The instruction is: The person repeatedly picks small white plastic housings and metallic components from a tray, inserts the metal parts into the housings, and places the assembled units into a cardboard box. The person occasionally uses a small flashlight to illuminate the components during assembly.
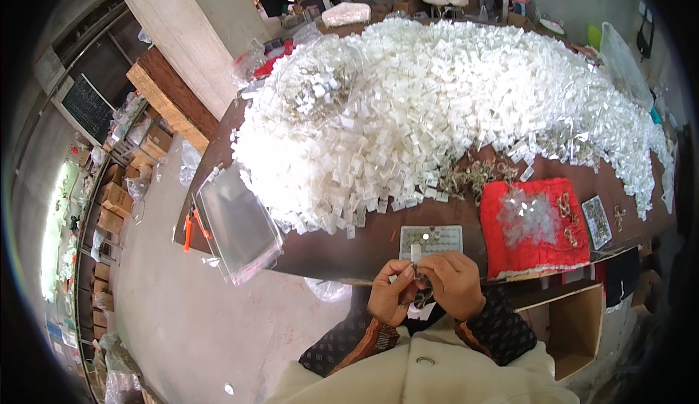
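Note:
At the table's near edge, my left hand [388, 296] and my right hand [453, 284] meet with fingertips pinched together. Between them is a small dark, metallic-looking trinket [422, 296], whose exact kind I cannot make out. A small white tag [416, 251] stands up from the left fingertips. Just beyond the hands lies a pale compartment tray [449, 238] with small pieces in its cells. Past it spreads a huge heap of small white tags or clear packets [408, 112].
To the right, a red cloth [502, 251] bears clear bits and brownish strands; a smaller tray [597, 223] lies beside it. Clear plastic bags [237, 218] and orange-handled scissors [188, 233] are at the left. Below the table stands an open cardboard box [579, 324]. People work farther back.

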A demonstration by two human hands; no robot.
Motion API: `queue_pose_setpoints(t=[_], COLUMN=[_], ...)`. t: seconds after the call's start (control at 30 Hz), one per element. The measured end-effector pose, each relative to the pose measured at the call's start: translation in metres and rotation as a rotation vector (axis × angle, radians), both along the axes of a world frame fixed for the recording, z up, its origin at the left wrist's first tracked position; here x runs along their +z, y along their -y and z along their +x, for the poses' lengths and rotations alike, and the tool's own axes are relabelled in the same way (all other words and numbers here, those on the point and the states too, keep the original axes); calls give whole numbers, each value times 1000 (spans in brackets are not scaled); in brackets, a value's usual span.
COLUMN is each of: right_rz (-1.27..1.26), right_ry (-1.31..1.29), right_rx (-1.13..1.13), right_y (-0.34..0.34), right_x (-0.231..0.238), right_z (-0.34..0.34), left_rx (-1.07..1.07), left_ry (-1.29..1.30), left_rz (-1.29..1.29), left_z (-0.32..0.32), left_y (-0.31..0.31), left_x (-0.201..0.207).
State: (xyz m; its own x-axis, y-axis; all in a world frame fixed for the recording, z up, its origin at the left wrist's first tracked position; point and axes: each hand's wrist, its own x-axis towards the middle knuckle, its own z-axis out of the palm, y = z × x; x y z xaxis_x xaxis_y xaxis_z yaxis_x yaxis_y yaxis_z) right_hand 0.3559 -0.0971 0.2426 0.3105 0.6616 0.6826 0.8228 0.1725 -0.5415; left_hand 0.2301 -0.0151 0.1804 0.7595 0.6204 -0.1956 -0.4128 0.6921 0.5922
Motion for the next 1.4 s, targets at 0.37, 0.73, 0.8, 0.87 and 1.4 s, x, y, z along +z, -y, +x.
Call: queue_pose_setpoints(t=[0.37, 0.73, 0.8, 0.87, 1.4], right_rz=[-20, 1, 9, 21, -282], right_ry=[-123, -307, -290, -253, -1217], right_rx=[115, 147, 122, 98, 265], right_y=[7, 14, 17, 18, 14], right_x=[-8, -16, -15, -15, -17], right_z=[6, -14, -17, -18, 9], left_rx=[-61, -156, -80, -36, -92], left_ry=[-5, 79, 28, -45, -88], left_rz=[-83, 13, 57, 79, -41], left_z=[-6, -13, -12, -11, -4], left_y=[-9, -15, -11, -7, 9], left_x=[-17, -23, -17, -10, 13])
